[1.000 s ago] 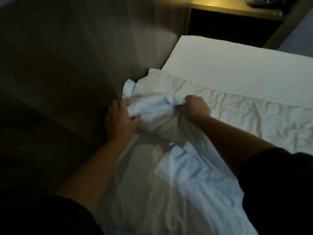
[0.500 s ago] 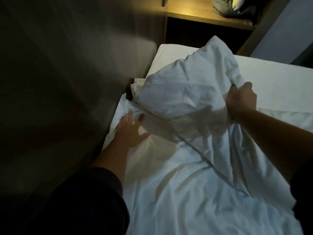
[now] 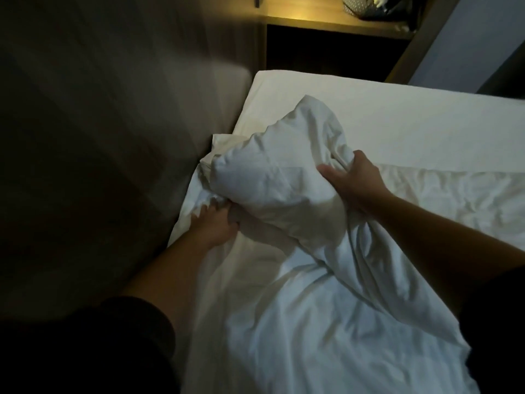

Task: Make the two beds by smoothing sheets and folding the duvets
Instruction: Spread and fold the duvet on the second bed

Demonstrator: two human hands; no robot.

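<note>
Bare forearms, short black sleeves [image 3: 136, 331] (both arms)

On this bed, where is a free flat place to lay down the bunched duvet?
The smooth sheet at the far end, between the bunched duvet and the lit shelf, lies bare. Nearer it is crowded: the right hand grips the bundle, the left hand grips folds beside the padded panel, and rumpled duvet fills the rest.

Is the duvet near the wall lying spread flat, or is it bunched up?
Bunched up. The right hand grips a thick gathered wad of the duvet, raised above the sheet; only its nearer part lies flatter.
</note>
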